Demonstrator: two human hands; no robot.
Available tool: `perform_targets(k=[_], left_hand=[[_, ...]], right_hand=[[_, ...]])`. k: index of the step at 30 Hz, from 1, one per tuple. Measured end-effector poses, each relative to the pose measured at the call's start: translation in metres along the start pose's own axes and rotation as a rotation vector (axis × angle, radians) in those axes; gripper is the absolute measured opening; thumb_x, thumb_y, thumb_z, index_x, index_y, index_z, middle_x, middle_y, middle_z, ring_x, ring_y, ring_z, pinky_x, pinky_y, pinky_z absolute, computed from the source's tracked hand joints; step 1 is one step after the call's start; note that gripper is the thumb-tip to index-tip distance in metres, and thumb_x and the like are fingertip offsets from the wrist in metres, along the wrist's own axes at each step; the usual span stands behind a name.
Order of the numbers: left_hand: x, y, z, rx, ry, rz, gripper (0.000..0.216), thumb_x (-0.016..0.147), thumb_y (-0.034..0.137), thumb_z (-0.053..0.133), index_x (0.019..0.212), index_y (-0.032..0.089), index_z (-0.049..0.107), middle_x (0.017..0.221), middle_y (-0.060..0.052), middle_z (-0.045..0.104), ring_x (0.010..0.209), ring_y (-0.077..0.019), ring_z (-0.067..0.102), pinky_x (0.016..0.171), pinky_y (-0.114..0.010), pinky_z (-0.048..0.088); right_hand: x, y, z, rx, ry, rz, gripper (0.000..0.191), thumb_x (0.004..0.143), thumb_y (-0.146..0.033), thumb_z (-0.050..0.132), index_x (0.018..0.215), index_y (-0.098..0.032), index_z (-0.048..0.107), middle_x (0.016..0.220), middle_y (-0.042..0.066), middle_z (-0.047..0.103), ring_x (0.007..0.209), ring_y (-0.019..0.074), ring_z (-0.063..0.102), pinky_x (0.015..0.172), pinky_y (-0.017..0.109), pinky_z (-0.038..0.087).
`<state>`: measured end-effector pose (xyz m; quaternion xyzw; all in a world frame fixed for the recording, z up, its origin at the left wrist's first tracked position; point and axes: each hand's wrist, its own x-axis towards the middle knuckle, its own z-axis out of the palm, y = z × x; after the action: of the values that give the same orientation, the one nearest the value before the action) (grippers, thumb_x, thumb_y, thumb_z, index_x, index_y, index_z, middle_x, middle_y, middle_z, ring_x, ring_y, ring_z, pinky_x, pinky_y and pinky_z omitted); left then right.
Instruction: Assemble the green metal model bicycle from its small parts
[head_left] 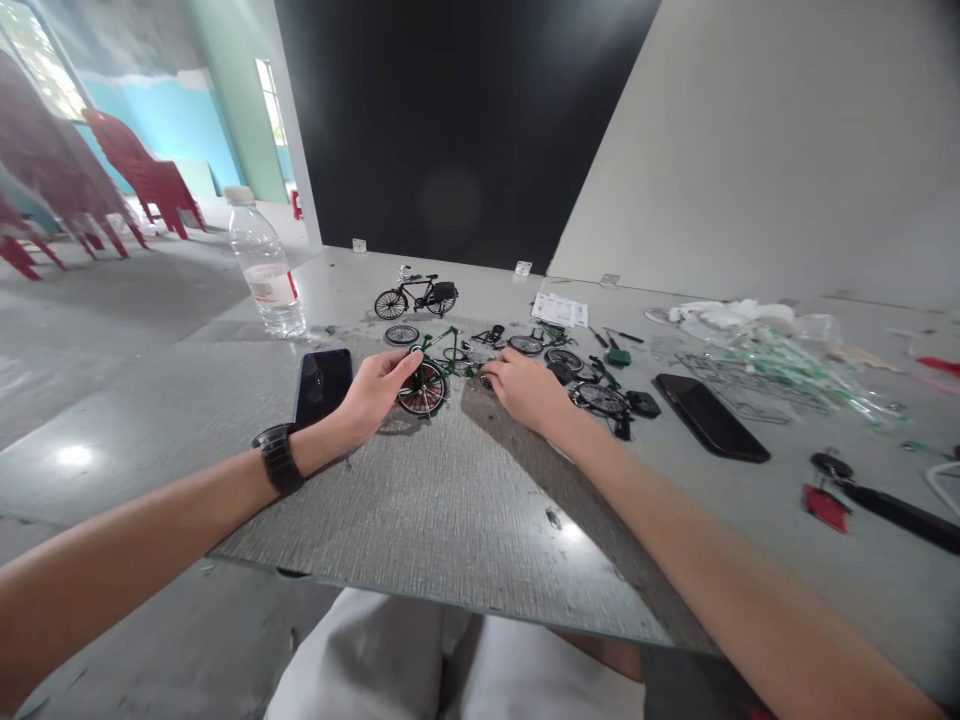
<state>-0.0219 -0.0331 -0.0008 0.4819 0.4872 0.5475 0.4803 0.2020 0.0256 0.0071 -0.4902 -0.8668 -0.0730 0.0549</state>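
Observation:
My left hand [381,390] grips a green model bicycle frame [442,340] by its wheeled end, thumb and fingers closed near the wheel [424,388]. That spoked wheel stands upright, close to the tabletop. To the right, my right hand [525,385] has its fingertips pinched together low over small silvery parts [480,365]; what they hold, if anything, is hidden. A loose wheel [402,335] lies flat behind the green frame. Farther back stands a black model bicycle [415,294] on its own wheels. More wheels and dark bicycle parts [600,398] lie beside my right hand.
A water bottle [266,265] and a dark phone [324,385] are on the left. Toward the right are another phone [711,416], clear plastic packaging [810,360] and keys [829,490]. A printed sheet [559,310] lies at the back, before a black upright panel [450,130].

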Motion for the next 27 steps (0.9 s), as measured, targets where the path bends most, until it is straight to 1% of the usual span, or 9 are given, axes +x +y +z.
perform_targets(k=[3, 5, 8, 11, 16, 22, 27], left_hand=[[-0.0005, 0.001, -0.0004, 0.052, 0.007, 0.026, 0.029, 0.091, 0.037, 0.059, 0.07, 0.017, 0.057, 0.063, 0.001, 0.052, 0.054, -0.0087, 0.051, 0.044, -0.019, 0.029], [-0.0006, 0.001, -0.0006, 0.063, 0.002, 0.041, 0.03, 0.09, 0.038, 0.06, 0.069, 0.017, 0.056, 0.062, 0.001, 0.051, 0.051, -0.0079, 0.047, 0.043, -0.02, 0.028], [-0.0008, 0.0009, -0.0004, 0.062, -0.009, 0.044, 0.03, 0.091, 0.037, 0.059, 0.069, 0.017, 0.056, 0.062, 0.001, 0.052, 0.048, -0.0069, 0.041, 0.043, -0.02, 0.027], [-0.0012, 0.0008, -0.0004, 0.08, -0.007, 0.052, 0.029, 0.091, 0.036, 0.058, 0.07, 0.017, 0.057, 0.063, 0.001, 0.053, 0.048, -0.007, 0.04, 0.043, -0.021, 0.026], [-0.0014, 0.0003, -0.0011, 0.097, -0.008, 0.07, 0.031, 0.091, 0.038, 0.058, 0.068, 0.017, 0.057, 0.06, 0.002, 0.051, 0.047, -0.007, 0.036, 0.043, -0.022, 0.026], [-0.0008, -0.0011, -0.0014, 0.096, -0.02, 0.076, 0.031, 0.091, 0.04, 0.059, 0.069, 0.017, 0.058, 0.061, 0.002, 0.051, 0.045, -0.0064, 0.034, 0.042, -0.022, 0.025], [-0.0008, -0.001, -0.0011, 0.106, -0.018, 0.065, 0.031, 0.092, 0.038, 0.057, 0.069, 0.017, 0.058, 0.061, 0.002, 0.051, 0.045, -0.0062, 0.034, 0.042, -0.021, 0.025]], right_hand=[[0.0015, 0.0, -0.0002, -0.019, -0.021, -0.005, 0.039, 0.1, -0.023, 0.038, 0.123, -0.017, 0.069, 0.111, 0.015, 0.062, 0.08, 0.0217, 0.061, 0.061, 0.031, 0.035], [0.0018, -0.0004, -0.0004, -0.012, -0.023, 0.003, 0.039, 0.1, -0.023, 0.037, 0.122, -0.017, 0.069, 0.111, 0.015, 0.062, 0.081, 0.0214, 0.061, 0.061, 0.03, 0.035], [0.0021, -0.0012, -0.0004, 0.0, -0.016, 0.016, 0.04, 0.101, -0.023, 0.036, 0.12, -0.017, 0.07, 0.111, 0.014, 0.062, 0.082, 0.0209, 0.062, 0.062, 0.03, 0.035], [0.0026, -0.0024, -0.0011, -0.005, -0.018, 0.022, 0.04, 0.102, -0.023, 0.036, 0.12, -0.018, 0.07, 0.111, 0.014, 0.062, 0.083, 0.0213, 0.062, 0.063, 0.03, 0.036], [0.0029, -0.005, -0.0047, -0.015, -0.049, 0.019, 0.041, 0.102, -0.023, 0.035, 0.125, -0.017, 0.068, 0.113, 0.015, 0.061, 0.082, 0.0218, 0.062, 0.062, 0.031, 0.036], [0.002, -0.0045, -0.0044, -0.001, -0.038, 0.021, 0.041, 0.101, -0.023, 0.034, 0.124, -0.024, 0.068, 0.112, 0.013, 0.061, 0.082, 0.0211, 0.062, 0.062, 0.03, 0.034], [0.002, -0.0042, -0.0047, -0.02, -0.041, 0.018, 0.04, 0.1, -0.022, 0.036, 0.126, -0.025, 0.067, 0.113, 0.012, 0.062, 0.082, 0.0209, 0.061, 0.061, 0.03, 0.033]])
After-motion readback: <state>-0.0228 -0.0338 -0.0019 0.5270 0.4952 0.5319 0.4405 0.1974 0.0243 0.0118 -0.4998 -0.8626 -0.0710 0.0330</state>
